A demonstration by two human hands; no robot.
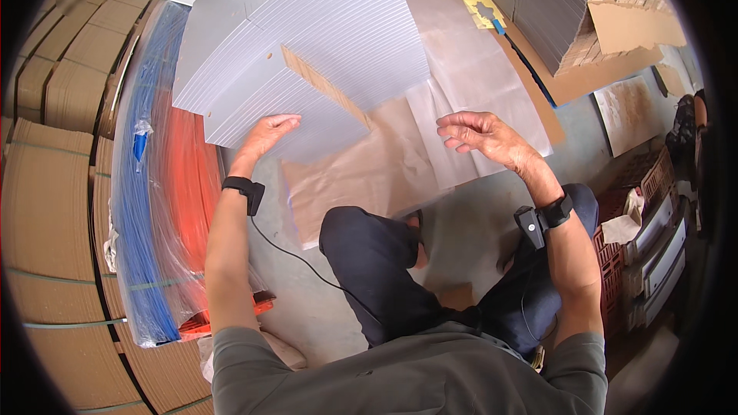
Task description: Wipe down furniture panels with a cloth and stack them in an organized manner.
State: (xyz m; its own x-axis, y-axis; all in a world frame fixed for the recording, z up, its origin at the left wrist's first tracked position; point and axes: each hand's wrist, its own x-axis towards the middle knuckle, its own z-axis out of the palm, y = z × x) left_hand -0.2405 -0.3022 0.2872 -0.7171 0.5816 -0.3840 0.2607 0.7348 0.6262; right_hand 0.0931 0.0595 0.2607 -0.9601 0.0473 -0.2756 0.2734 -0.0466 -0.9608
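Observation:
My left hand is held in front of the near edge of a stack of thin grey-white boards. Its fingers stretch out to the right, and nothing shows in them. Farther right, my right hand hovers above whitish wrapping paper, fingers spread a little and holding nothing. A lower pile of the same boards lies at the near left of the stack, closest to my left hand. Against the stack, beside this lower pile, a tan strip runs at a slant.
Cardboard bundles line the left side. Blue sheets and red sheets in clear film stand beside them. At the far right are more grey boards and a yellow pad. A dark red crate stands at right.

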